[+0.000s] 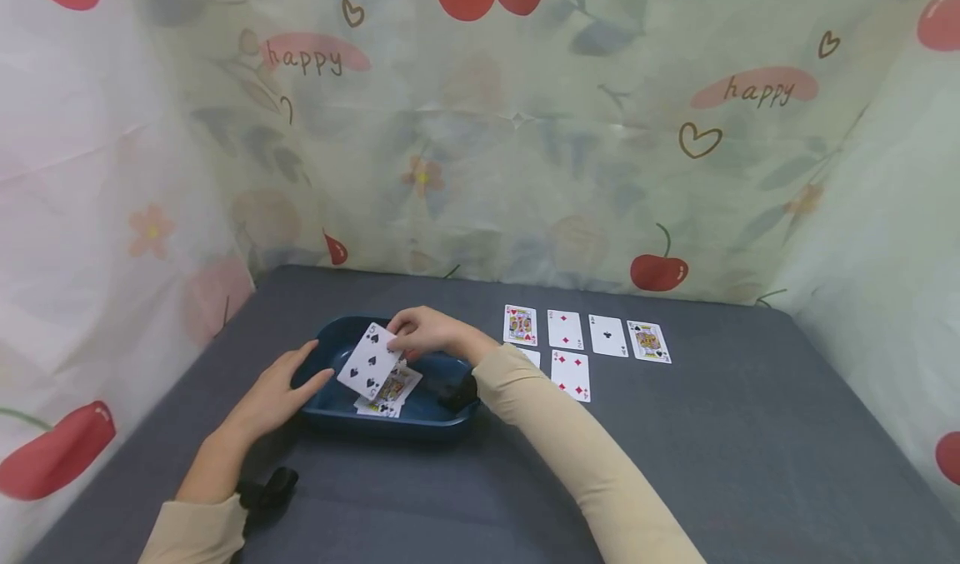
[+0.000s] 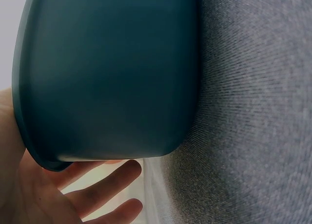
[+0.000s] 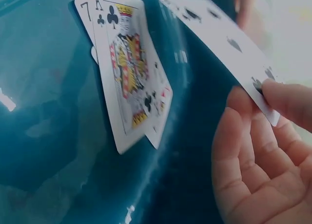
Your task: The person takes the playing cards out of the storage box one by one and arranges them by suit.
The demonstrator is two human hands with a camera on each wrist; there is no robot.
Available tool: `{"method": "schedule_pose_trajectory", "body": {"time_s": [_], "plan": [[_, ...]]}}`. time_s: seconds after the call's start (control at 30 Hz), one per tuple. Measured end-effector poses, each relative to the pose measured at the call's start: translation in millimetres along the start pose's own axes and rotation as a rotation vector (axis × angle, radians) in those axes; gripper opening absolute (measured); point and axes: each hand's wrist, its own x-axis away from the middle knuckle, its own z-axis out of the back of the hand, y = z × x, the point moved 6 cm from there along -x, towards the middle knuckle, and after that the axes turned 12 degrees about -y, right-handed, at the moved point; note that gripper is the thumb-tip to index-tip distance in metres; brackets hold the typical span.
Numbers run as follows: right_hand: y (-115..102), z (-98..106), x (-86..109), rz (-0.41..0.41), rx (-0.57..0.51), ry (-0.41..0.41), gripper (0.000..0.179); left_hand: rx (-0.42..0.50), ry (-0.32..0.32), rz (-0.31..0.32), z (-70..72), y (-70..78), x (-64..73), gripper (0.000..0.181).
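Toward the far left corner of the counter (image 1: 712, 456) I have the blue tray (image 1: 375, 423). My left hand (image 1: 272, 391) lies against its rim, fingers spread, so a sideways push could slide it. Over the tray, my right hand (image 1: 429, 331) pinches the five of spades (image 1: 367, 363) near one corner; so small a hold could let it twist, fall and scatter the loose king of clubs (image 3: 127, 70) below.

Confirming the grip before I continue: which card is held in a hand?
The five of spades, pinched by the right hand over the blue tray; the other visible cards lie in the tray or on the table.
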Motion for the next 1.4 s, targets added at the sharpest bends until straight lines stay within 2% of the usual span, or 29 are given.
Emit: {"method": "schedule_pose_trajectory", "body": {"time_s": [0.33, 0.57, 0.83, 1.17, 1.4], "plan": [[5.8, 31.3, 32.5, 0.064, -0.091, 0.126, 0.029, 0.003, 0.005, 0.005, 0.2, 1.9, 1.4, 0.076], [10.8, 50.7, 62.0, 0.086, -0.113, 0.195, 0.027, 0.006, -0.002, 0.004, 0.4, 2.2, 1.7, 0.076], [34.7, 72.0, 102.1, 0.028, -0.082, 0.251, 0.026, 0.007, -0.010, -0.002, -0.4, 2.1, 1.9, 0.078], [62.5, 92.0, 153.8, 0.038, -0.059, 0.346, 0.028, 0.003, 0.001, -0.007, -0.3, 3.2, 2.4, 0.076], [83.4, 103.8, 188.5, 0.033, -0.109, 0.429, 0.030, 0.002, -0.002, -0.008, -1.1, 4.6, 2.2, 0.077]]}}
